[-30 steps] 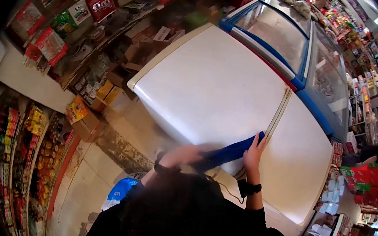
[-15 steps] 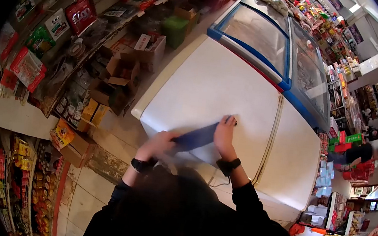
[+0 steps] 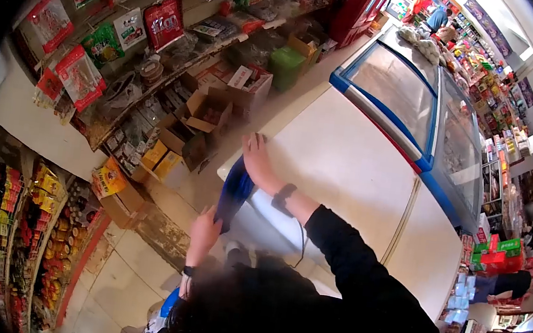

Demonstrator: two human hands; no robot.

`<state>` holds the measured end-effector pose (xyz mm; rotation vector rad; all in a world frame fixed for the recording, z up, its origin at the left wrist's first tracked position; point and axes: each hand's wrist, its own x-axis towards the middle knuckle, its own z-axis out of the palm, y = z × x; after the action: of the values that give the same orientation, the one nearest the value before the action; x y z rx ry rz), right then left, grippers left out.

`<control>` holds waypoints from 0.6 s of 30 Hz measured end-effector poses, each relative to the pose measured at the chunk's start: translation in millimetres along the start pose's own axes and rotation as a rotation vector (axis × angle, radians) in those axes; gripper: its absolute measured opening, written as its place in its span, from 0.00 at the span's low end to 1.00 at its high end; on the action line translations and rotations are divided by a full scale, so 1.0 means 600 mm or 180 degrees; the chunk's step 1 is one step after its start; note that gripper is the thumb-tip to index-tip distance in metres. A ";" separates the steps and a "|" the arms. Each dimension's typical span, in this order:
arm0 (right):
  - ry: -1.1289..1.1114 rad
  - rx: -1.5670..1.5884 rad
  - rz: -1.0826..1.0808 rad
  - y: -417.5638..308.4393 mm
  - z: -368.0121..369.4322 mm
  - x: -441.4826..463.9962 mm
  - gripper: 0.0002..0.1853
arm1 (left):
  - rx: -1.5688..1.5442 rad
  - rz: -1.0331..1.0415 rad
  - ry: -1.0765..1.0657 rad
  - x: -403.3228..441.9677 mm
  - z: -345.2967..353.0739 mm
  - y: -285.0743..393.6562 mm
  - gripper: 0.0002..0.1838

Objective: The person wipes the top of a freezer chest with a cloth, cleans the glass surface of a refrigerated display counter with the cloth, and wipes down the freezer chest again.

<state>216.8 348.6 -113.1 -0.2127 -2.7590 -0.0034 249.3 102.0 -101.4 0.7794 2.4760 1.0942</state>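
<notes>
A dark blue cloth [image 3: 234, 192] is stretched between my two hands at the left front corner of a white chest freezer [image 3: 354, 144]. My right hand [image 3: 260, 164] grips its upper end near the freezer's left edge. Lower down, beside the freezer, my left hand [image 3: 204, 230] is closed on the other end, its fingers partly out of sight. Dark bands circle both wrists. A thin cable [image 3: 302, 246] hangs at the freezer's front.
Glass-topped freezers [image 3: 391, 82] with blue frames stand behind the white one. Open cardboard boxes [image 3: 209, 112] sit under the hanging snack packets at left. A stocked shelf [image 3: 60, 242] is at lower left. A person [image 3: 503, 285] is at far right.
Both hands have carried the cloth from above the freezer's front part left to its corner. The cloth has turned from a shallow slant to nearly upright in view. The camera view has shifted.
</notes>
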 end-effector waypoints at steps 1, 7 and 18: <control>0.0215 0.0124 -0.0084 0.008 -0.003 0.002 0.23 | 0.0156 0.0185 0.0101 0.002 -0.010 0.036 0.23; 0.0187 -0.0466 0.0761 0.162 -0.002 -0.034 0.17 | 0.0546 0.0932 -0.0304 0.072 0.065 0.180 0.26; -0.0260 -0.0286 0.3286 0.513 -0.160 -0.503 0.20 | 0.1228 0.3227 -0.1984 0.021 0.425 0.387 0.26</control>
<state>575.2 605.3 -141.7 -1.6265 -2.3959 0.1511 445.4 385.7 -94.4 2.2199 1.7086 0.4338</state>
